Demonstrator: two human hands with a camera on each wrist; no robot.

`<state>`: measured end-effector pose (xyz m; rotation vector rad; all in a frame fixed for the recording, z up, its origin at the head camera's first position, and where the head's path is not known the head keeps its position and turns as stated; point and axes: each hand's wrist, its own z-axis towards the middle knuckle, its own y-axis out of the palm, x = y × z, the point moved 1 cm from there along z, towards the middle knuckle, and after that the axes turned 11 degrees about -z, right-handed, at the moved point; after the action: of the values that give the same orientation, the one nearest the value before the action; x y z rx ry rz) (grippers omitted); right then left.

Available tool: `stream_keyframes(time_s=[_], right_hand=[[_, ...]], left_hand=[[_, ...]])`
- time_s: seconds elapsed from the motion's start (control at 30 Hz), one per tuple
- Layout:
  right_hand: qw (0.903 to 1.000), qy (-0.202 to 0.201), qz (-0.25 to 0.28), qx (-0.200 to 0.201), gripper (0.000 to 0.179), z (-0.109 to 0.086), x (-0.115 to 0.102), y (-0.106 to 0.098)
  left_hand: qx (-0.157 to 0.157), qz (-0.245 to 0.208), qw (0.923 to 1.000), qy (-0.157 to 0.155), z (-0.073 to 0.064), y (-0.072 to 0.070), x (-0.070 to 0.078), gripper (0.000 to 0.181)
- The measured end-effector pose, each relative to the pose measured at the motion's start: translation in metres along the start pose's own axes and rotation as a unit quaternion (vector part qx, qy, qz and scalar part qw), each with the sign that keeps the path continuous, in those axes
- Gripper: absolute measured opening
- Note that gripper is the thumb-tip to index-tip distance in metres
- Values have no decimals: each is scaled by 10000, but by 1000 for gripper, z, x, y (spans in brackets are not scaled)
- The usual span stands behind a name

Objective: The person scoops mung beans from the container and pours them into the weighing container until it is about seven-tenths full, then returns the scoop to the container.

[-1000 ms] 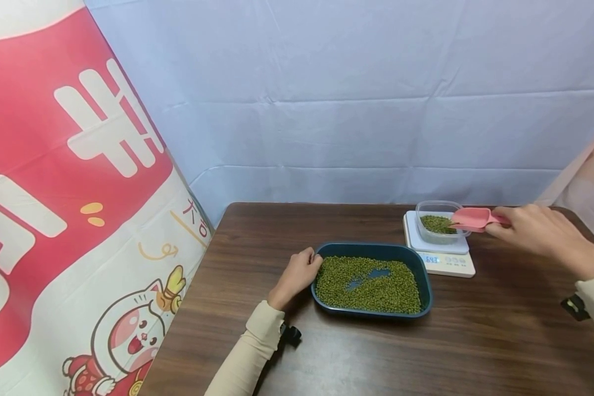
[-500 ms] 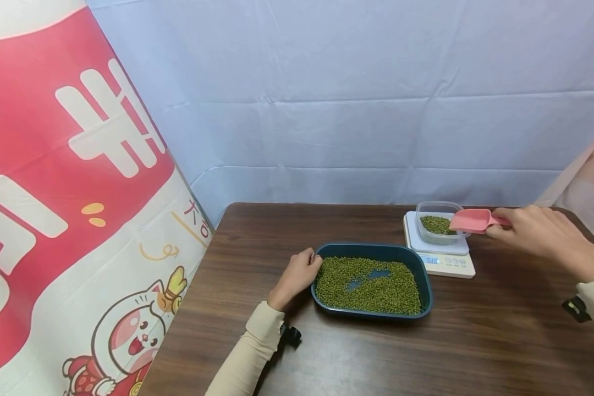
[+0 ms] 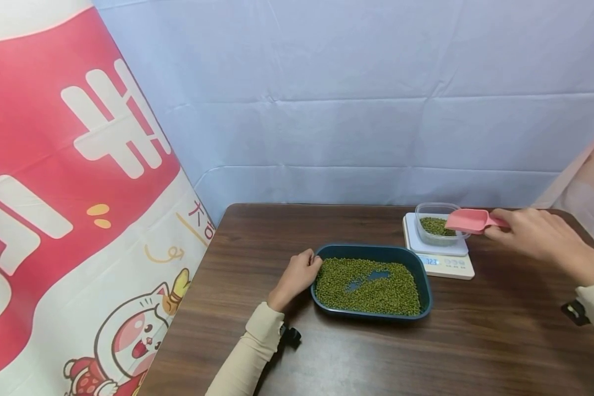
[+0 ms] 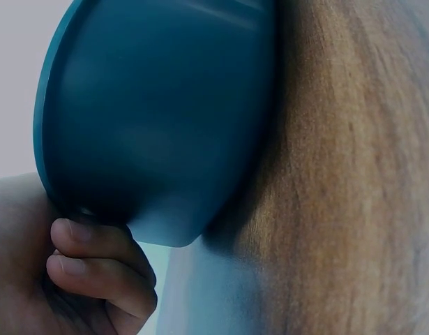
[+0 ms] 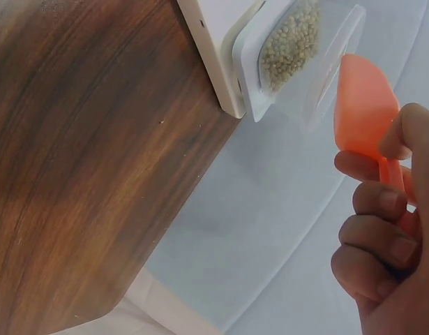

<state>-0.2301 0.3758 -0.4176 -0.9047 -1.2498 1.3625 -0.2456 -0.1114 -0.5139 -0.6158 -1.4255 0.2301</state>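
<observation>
My right hand (image 3: pixel 537 231) grips the handle of a small pink scoop (image 3: pixel 467 220). The scoop's blade reaches over the rim of a clear plastic tub (image 3: pixel 436 238), which holds green mung beans (image 3: pixel 435 226). In the right wrist view my fingers curl round the scoop's handle (image 5: pixel 392 174). Under the tub is a white kitchen scale (image 3: pixel 447 266) with a lit display too small to read surely. My left hand (image 3: pixel 297 275) pinches the left rim of a dark blue tray (image 3: pixel 376 316) spread with mung beans. In the left wrist view its fingers (image 4: pixel 95 269) curl at the tray's edge.
The brown wooden table (image 3: pixel 366 357) ends at a pale cloth backdrop (image 3: pixel 351 110). A red and white printed banner (image 3: pixel 54 181) hangs along the left side. The scale stands behind and right of the tray, near the table's far edge.
The scoop has shifted slightly left over the tub and its blade has turned a little. The scale's display has changed. My left hand and the tray stay in place.
</observation>
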Motion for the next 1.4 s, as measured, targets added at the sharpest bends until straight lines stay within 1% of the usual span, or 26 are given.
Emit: stream_keyframes(time_s=[0.23, 0.47, 0.6, 0.67, 0.77, 0.83, 0.9, 1.17, 1.4], right_hand=[[9996, -133, 58, 243, 25, -1, -4, 0], [9991, -286, 131, 301, 28, -2, -17, -6], [9979, -463, 170, 422, 19, -3, -28, -9], [9973, -542, 199, 448, 19, -3, -35, -12], [9969, -632, 265, 399, 25, -3, -45, -16], [9965, -703, 270, 375, 35, -4, -51, -18], [9958, -794, 260, 363, 38, -5, -57, -20], [9930, -1143, 119, 265, 32, -9, -74, -28], [9884, -1474, -34, 354, 25, -11, -84, -31]], left_hand=[[-22, -30, 10000, -3, 0, 0, -1, 33], [-78, -69, 9999, -26, 1, -1, -3, 33], [-59, -70, 10000, 2, 1, -1, -3, 32], [-40, -69, 10000, 10, 1, -2, -3, 32], [-12, -35, 10000, 8, 1, -2, -2, 32], [1, -24, 10000, 8, 1, -2, -1, 32], [-14, -51, 10000, 12, 1, -2, -1, 32], [22, 10, 10000, 44, 2, -1, 0, 32], [39, 94, 9999, 123, 4, 0, -2, 34]])
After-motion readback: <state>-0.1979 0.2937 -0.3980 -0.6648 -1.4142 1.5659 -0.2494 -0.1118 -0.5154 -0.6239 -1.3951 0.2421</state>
